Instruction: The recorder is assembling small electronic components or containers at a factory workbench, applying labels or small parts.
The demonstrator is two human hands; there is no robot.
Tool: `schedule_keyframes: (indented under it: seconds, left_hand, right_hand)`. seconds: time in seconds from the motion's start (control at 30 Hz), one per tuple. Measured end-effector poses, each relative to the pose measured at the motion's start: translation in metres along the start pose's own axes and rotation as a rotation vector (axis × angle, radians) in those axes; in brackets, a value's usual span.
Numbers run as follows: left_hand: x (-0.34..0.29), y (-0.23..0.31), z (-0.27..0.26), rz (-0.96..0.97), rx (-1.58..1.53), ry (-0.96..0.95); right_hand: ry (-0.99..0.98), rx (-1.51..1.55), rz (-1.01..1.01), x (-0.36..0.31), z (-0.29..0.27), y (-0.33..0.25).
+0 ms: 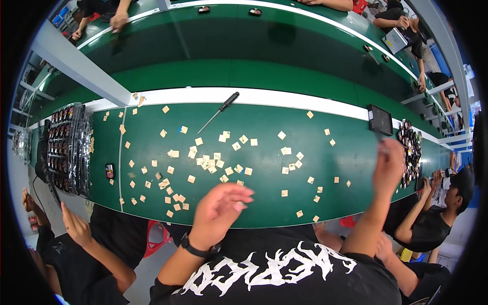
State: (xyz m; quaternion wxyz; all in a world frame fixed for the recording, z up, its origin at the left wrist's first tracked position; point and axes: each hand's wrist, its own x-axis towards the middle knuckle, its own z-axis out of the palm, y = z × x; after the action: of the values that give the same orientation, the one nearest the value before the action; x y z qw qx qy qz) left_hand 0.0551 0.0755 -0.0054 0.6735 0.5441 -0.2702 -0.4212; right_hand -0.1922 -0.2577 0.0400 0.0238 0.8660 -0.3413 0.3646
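Observation:
My left hand point(219, 207) hovers over the near edge of the green work table point(264, 208), its fingers loosely curled and the thumb a little apart from them; no object shows in it. A dark watch or band point(195, 247) is on that wrist. My right hand point(389, 165) is raised at the right, blurred by motion, beside a pile of small dark devices point(409, 152) and just below a black tray point(380, 120). Whether it holds anything is unclear. Many small cream square pieces point(205, 163) lie scattered across the table. A black-handled screwdriver point(218, 112) rests at the far edge.
Stacked clear plastic trays of small devices point(66, 150) stand at the left end, with a single device point(110, 171) near them. A grey post point(81, 66) rises at the far left. Co-workers point(434, 203) sit at both sides; others work across the green line beyond.

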Motion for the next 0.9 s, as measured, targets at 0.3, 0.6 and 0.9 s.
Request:
schedule_keyframes:
  seconds: [0.3, 0.6, 0.9]
  left_hand:
    - [0.027, -0.010, 0.037, -0.444, -0.834, -0.193]
    - [0.021, -0.015, 0.033, -0.409, -0.419, 0.050]
    - [0.016, -0.026, 0.031, -0.164, -0.027, -0.035]
  right_hand:
    - [-0.514, 0.388, -0.417, -0.058, 0.023, -0.164]
    - [-0.951, 1.600, 1.121, -0.067, 0.018, -0.148]
    - [-1.282, 1.362, 0.888, -0.085, 0.009, -0.149]
